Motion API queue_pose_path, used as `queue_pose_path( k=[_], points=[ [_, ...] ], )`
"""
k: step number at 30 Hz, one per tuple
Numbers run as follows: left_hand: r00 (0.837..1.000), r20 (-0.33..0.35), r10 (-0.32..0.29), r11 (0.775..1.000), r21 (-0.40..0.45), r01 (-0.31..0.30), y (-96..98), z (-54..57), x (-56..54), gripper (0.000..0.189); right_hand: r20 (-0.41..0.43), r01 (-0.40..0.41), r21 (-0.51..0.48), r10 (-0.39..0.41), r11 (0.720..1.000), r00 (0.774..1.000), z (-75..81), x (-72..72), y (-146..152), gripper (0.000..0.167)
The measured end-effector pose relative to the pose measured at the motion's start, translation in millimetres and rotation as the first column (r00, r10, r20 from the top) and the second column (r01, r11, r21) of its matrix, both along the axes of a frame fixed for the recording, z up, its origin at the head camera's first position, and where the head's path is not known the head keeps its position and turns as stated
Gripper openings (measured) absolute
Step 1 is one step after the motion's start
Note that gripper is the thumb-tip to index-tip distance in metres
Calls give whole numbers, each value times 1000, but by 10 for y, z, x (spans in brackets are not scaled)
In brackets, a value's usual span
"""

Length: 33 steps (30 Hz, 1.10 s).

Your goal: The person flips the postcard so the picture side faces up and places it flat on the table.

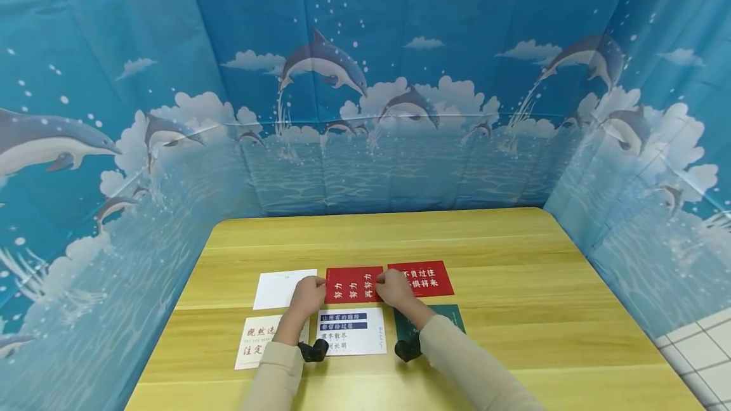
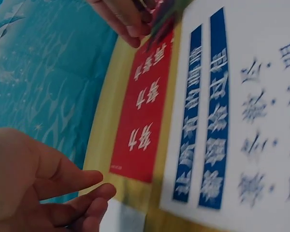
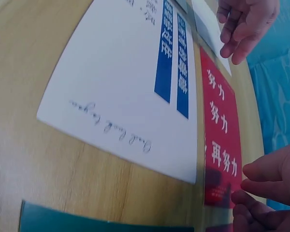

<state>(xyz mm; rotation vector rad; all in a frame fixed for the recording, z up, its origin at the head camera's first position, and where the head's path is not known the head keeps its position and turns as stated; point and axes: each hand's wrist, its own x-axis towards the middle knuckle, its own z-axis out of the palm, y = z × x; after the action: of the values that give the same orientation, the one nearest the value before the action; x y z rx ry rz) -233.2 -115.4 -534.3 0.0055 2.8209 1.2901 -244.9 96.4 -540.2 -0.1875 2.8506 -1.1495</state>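
Between the two hands a red card (image 1: pixel 353 293) with white brush characters lies flat on the table. My left hand (image 1: pixel 308 295) is at its left end; in the left wrist view the left hand's thumb and index finger (image 2: pixel 94 178) come close together just off the card's corner, with nothing between them. At the other end is my right hand (image 1: pixel 394 288), its fingertips right at the card's edge in the right wrist view, fingers (image 3: pixel 266 169) loosely bent. It partly covers a second red card (image 1: pixel 436 276) beside it.
A mostly blank white card (image 1: pixel 274 290) lies at the back left. Along the front row are a white card with red characters (image 1: pixel 251 351), a white card with blue bands (image 1: pixel 374 335) and a dark green card (image 1: pixel 448 316). The wooden table (image 1: pixel 514 335) meets a dolphin-print curtain (image 1: pixel 400 176) behind.
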Motion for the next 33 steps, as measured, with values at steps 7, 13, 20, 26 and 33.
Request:
queue_pose_path(
  k=[7, 13, 20, 26, 33],
  points=[
    [999, -4, 41, 999, -21, -41, -389, 89, -52, 34, -20, -4, -97, 2, 995, 1000, 53, -4, -162, 26],
    [992, -15, 128, 991, -34, -128, -711, 145, -81, 35, 27, 1, -228, 6, 974, 1000, 60, -31, -337, 25],
    [979, -11, 206, 977, -55, -206, -1045, 218, -107, 38, 142, 40, -323, 7, 945, 990, 93, -71, -629, 23],
    [966, 33, 255, 962, -107, -250, -1289, 170, -85, 31, 178, 4, -414, 77, 910, 981, 50, -37, -839, 24],
    [960, 60, 274, 956, -123, -265, -1402, 122, -50, 27, 148, -75, -403, 146, 912, 978, 45, 18, -980, 27]
  ],
)
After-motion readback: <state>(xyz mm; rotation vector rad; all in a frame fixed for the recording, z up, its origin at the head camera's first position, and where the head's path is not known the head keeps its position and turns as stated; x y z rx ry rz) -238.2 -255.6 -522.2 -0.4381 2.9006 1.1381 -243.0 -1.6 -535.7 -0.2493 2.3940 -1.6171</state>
